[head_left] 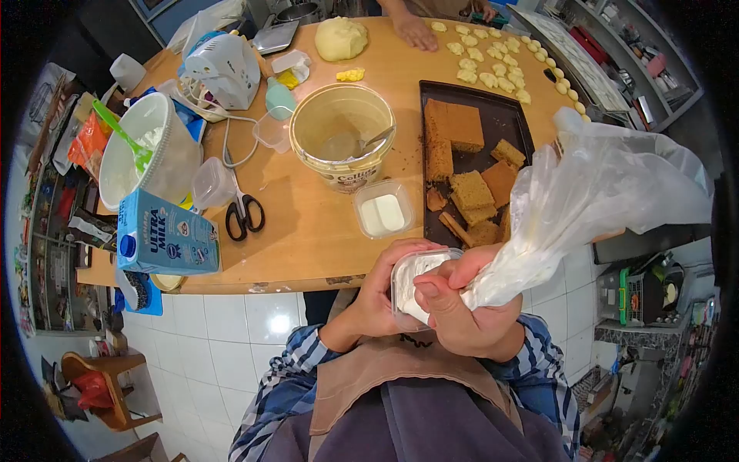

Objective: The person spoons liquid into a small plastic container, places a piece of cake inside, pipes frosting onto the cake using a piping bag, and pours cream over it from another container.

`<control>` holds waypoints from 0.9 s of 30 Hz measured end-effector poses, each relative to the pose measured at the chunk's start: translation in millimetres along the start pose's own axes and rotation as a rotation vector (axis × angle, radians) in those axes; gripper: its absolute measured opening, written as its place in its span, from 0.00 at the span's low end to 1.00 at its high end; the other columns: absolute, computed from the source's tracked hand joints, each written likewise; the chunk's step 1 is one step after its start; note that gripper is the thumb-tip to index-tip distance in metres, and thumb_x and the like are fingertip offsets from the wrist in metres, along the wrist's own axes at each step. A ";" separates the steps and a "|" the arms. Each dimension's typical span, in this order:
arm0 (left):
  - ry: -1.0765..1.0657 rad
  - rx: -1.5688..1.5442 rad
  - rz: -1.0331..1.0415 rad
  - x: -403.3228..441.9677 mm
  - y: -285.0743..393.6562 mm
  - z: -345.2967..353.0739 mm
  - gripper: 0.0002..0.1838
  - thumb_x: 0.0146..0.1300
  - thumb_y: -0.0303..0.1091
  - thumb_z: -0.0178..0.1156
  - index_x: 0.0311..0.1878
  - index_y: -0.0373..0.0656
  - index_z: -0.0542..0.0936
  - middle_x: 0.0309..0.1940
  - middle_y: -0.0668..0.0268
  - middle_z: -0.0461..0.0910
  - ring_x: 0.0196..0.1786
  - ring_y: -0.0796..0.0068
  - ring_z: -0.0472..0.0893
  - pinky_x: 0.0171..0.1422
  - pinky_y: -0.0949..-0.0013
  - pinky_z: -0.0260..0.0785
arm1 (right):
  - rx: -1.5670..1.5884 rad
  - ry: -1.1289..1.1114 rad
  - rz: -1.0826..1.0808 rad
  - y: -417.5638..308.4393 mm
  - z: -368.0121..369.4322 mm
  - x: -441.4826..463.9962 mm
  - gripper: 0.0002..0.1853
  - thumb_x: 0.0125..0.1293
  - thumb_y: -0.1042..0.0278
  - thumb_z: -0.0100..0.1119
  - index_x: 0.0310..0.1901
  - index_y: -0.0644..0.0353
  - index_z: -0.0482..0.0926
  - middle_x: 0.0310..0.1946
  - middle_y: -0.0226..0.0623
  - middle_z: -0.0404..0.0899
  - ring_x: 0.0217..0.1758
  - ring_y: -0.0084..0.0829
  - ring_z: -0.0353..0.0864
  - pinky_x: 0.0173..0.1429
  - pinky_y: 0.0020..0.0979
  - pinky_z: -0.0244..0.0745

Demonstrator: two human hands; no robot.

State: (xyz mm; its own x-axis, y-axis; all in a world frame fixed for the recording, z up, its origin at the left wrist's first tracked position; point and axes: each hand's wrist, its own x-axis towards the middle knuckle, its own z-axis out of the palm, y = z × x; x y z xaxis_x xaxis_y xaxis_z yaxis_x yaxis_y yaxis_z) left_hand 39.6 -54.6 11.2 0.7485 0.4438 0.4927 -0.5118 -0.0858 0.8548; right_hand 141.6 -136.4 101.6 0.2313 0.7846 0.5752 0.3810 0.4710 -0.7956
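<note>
My left hand (375, 296) is wrapped round a small clear plastic tub (408, 281) held in front of my apron, just off the table's front edge. White cream lies inside the tub. My right hand (477, 312) grips a clear piping bag (531, 223) of white cream, its loose upper part fanning out to the right. The bag's tip is hidden behind my right fingers, over the tub. Close by on the table stands another square tub (383, 211) with a white layer in it. Beyond it is a large cream-coloured bucket (342, 138) with a metal utensil inside.
A dark tray (523, 127) holds cut brown cake (466, 123). To the left are a milk carton (168, 233), black scissors (245, 215), a white bowl (177, 165) with a green spatula and a hand mixer (223, 69). Behind lie dough (341, 38), small dough pieces and another person's hand (416, 32).
</note>
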 end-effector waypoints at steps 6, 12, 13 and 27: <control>-0.034 0.111 -0.022 -1.0 4.5 -2.4 0.45 0.36 0.32 0.75 0.59 0.41 0.60 0.57 0.54 0.63 0.60 0.60 0.66 0.63 0.61 0.58 | -0.008 0.024 0.021 -5.5 3.8 2.1 0.13 0.59 0.78 0.57 0.36 0.60 0.60 0.17 0.32 0.70 0.16 0.16 0.69 0.18 0.17 0.62; -0.022 -0.013 -0.013 -2.7 -0.7 -2.4 0.47 0.36 0.31 0.75 0.60 0.40 0.59 0.57 0.55 0.63 0.60 0.62 0.66 0.64 0.62 0.57 | -0.028 0.031 -0.010 -6.1 1.9 6.1 0.14 0.57 0.79 0.58 0.36 0.59 0.61 0.17 0.32 0.70 0.15 0.16 0.69 0.18 0.19 0.63; -0.027 -0.014 -0.012 -2.4 -0.3 -3.0 0.47 0.36 0.31 0.75 0.61 0.40 0.58 0.57 0.55 0.63 0.60 0.63 0.66 0.64 0.62 0.57 | -0.054 0.050 -0.021 -4.2 0.1 4.3 0.13 0.58 0.79 0.57 0.36 0.59 0.61 0.16 0.31 0.69 0.14 0.16 0.68 0.18 0.20 0.62; -0.080 -0.076 -0.160 -4.7 5.3 -7.6 0.52 0.40 0.32 0.74 0.67 0.38 0.52 0.59 0.57 0.64 0.62 0.68 0.65 0.65 0.66 0.54 | 0.209 0.035 0.282 -7.6 -19.0 9.7 0.11 0.57 0.82 0.56 0.33 0.60 0.64 0.17 0.29 0.68 0.17 0.15 0.65 0.20 0.20 0.59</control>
State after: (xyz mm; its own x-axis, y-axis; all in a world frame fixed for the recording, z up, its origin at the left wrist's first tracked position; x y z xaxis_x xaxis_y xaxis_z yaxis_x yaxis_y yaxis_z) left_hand 30.2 -50.3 12.3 0.8524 0.3740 0.3653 -0.4116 0.0493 0.9100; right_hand 157.9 -140.0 116.8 0.3329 0.8832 0.3303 0.1071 0.3126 -0.9438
